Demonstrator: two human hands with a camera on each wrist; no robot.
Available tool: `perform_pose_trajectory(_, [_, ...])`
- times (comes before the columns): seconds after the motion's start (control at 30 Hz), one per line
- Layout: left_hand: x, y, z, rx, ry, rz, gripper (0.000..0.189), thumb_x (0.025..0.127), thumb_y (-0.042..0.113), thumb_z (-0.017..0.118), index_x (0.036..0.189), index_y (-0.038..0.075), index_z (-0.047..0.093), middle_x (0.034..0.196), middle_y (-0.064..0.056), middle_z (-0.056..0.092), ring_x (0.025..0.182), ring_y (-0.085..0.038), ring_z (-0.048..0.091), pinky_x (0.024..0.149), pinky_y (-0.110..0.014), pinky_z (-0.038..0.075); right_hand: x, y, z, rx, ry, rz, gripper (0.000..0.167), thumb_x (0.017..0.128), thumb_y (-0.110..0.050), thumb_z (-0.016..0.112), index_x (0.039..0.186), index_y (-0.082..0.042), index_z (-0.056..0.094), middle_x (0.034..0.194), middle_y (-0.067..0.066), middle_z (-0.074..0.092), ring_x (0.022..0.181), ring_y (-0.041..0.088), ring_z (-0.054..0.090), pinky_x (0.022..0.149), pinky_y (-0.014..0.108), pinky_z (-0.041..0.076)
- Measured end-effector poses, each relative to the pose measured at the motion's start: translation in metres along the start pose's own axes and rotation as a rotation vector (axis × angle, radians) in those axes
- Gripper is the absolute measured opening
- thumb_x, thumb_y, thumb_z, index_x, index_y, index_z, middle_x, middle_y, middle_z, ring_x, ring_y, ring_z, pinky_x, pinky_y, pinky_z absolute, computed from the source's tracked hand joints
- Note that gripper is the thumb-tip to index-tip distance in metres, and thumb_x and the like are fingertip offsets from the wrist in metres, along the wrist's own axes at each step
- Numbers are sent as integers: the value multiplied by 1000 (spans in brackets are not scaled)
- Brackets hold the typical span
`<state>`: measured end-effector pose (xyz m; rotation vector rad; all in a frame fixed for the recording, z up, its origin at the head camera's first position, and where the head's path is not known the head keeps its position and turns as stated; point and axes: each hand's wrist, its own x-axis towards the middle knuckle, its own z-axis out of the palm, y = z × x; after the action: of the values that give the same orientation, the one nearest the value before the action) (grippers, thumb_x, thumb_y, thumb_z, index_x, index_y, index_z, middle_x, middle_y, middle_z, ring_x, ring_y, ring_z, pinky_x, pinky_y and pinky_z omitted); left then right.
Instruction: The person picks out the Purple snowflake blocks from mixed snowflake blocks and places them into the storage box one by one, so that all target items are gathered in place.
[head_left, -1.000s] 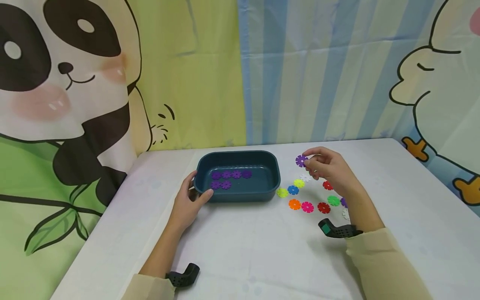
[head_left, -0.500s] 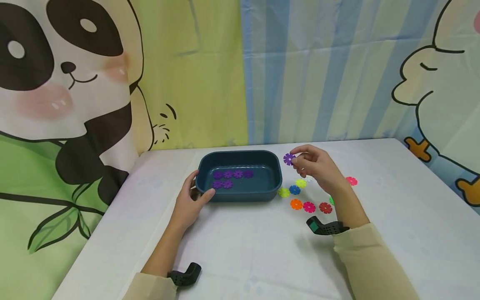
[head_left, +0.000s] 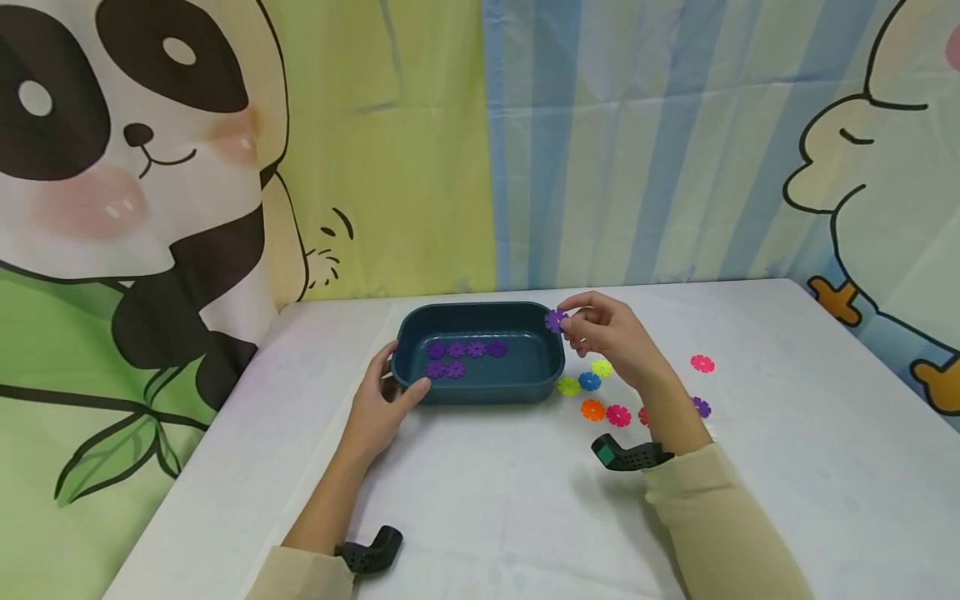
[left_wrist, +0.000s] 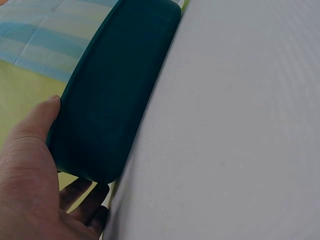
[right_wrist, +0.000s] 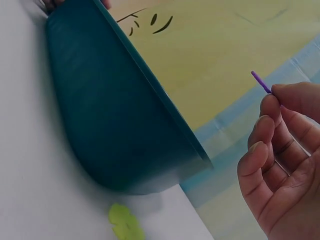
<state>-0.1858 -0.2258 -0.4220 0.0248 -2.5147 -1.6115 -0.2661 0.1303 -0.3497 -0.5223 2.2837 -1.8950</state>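
A dark teal plastic basin (head_left: 480, 394) stands on the white table, with several purple flower-shaped discs (head_left: 456, 350) lying in two rows on its floor. My left hand (head_left: 378, 408) grips the basin's left end, thumb on the near side and fingers round the far side; the left wrist view shows the thumb (left_wrist: 47, 112) against its wall. Between thumb and forefinger my right hand (head_left: 609, 333) pinches one more purple flower disc (head_left: 555, 321), which overlaps the basin's right rim in the head view. Edge-on, that disc (right_wrist: 260, 81) shows in the right wrist view above the rim's level.
Right of the basin lie loose flower discs: yellow-green (head_left: 567, 386), blue (head_left: 589, 381), orange (head_left: 592, 409) and pink (head_left: 618, 415). Farther right are a pink-red disc (head_left: 702, 363) and a purple one (head_left: 701, 407), partly behind the right forearm. A printed curtain (head_left: 637, 167) hangs behind the table.
My right hand has moved left with the purple disc, from above the loose discs to the basin's right rim. The left hand keeps its hold on the basin.
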Motion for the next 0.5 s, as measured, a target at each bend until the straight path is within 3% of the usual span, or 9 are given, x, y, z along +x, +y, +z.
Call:
perform_pose_trajectory(0.3, [0, -1, 0, 5, 3, -3, 86, 94, 47, 75, 163, 30, 27, 157, -14, 45, 139, -35, 52, 121, -56, 35, 9, 1, 18, 35, -16, 17, 34, 101, -18, 65, 131, -3, 60, 90, 3, 67, 85, 26, 63, 76, 29, 59])
perform_pose_trajectory(0.5, [0, 0, 1, 6, 6, -4, 86, 94, 47, 75, 163, 30, 27, 157, -13, 45, 139, -35, 51, 122, -55, 34, 14, 1, 31, 41, -56, 3, 32, 102, -18, 65, 130, -3, 60, 91, 6, 65, 79, 21, 61, 75, 29, 59])
